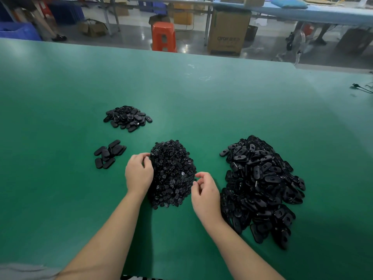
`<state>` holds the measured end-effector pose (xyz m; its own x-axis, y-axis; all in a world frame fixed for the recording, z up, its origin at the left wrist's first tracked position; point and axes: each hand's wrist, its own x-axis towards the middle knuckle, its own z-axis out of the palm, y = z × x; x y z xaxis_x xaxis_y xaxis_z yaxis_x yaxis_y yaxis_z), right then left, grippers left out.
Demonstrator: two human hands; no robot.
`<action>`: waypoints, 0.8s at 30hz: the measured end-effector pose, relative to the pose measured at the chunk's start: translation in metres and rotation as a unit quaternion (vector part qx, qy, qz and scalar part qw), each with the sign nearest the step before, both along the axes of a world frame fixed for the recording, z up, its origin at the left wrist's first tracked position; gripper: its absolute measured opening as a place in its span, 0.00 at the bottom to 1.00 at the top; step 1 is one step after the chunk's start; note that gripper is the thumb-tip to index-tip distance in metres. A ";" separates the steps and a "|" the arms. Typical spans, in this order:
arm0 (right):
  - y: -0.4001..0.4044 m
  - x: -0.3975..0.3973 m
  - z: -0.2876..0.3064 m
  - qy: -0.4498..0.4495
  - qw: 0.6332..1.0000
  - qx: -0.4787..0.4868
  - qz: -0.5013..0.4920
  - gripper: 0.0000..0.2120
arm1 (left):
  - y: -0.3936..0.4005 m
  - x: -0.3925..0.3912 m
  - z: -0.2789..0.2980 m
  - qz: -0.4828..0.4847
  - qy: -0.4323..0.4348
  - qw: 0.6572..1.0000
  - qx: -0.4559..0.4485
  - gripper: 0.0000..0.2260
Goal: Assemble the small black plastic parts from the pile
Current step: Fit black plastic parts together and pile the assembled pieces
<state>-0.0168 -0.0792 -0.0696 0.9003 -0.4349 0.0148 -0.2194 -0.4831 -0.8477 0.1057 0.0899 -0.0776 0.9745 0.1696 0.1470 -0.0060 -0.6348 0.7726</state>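
Both hands, left (138, 174) and right (205, 193), loosely curled, flank the small-parts pile (172, 174), holding nothing visible.

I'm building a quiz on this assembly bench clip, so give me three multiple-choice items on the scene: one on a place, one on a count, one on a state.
1. Where does the biggest pile of oval parts lie?
A. To the right of both hands
B. At the table's far edge
C. To the left of the left hand

2. How many separate heaps of black parts are on the green table?
A. Two
B. Four
C. Six

3. What is the left hand doing?
A. Lying flat on bare table
B. Raised well above the table
C. Fingers curled at the edge of the middle pile of small round parts

Answers:
1 A: it lies beyond the right hand, on the right.
2 B: two small heaps on the left, one in the middle, one on the right.
3 C: its fingertips meet that pile's left edge.
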 end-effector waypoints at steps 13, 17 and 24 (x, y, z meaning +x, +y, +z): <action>-0.093 0.030 0.058 0.283 0.827 -0.467 0.134 0.17 | 0.001 -0.003 -0.003 -0.010 -0.011 1.000 0.006 0.11; -0.099 0.033 0.053 0.312 0.793 -0.502 0.147 0.17 | 0.002 -0.003 -0.003 -0.009 -0.009 1.000 0.004 0.12; -0.092 0.035 0.054 0.298 0.795 -0.500 0.171 0.07 | 0.001 -0.004 -0.005 -0.006 -0.009 1.000 0.003 0.12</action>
<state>0.0186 -0.1717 -0.0151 0.9402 -0.2017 -0.2744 -0.1488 -0.9680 0.2019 0.1017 0.0909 -0.0826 0.9735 0.1567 0.1663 -0.0285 -0.6390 0.7687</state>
